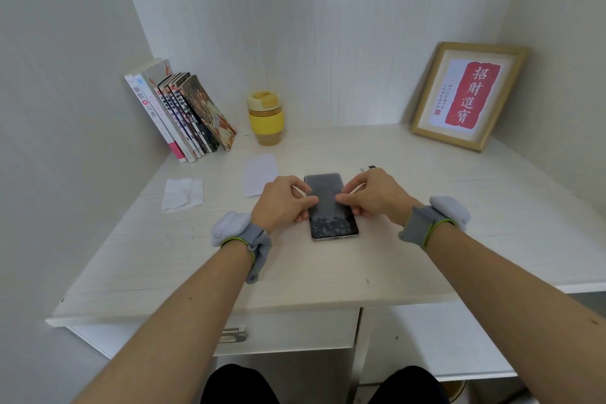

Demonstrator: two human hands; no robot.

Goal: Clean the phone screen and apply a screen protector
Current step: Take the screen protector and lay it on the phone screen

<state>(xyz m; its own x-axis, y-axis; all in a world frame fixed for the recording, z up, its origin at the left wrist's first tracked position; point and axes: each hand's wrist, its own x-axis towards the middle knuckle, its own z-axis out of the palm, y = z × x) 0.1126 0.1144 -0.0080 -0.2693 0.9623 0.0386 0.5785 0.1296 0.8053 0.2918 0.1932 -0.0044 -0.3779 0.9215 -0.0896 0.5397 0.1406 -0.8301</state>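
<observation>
A dark phone [333, 226] lies face up in the middle of the white desk [328, 272], its long side pointing away from me. A hazy clear sheet, the screen protector [324, 188], covers the upper part of the screen; the lower part shows sharp reflections. My left hand [282, 202] pinches the sheet at the phone's left edge, thumb on the glass. My right hand [373, 195] pinches it at the right edge. A crumpled white wipe [182, 193] lies to the left. A thin white backing sheet [259, 172] lies beside the phone.
Several books [183, 115] lean at the back left, and a yellow cup [265, 118] stands next to them. A framed red print [469, 95] leans at the back right. A small white and black item [367, 169] peeks out behind my right hand. A drawer [288, 331] sits under the desk.
</observation>
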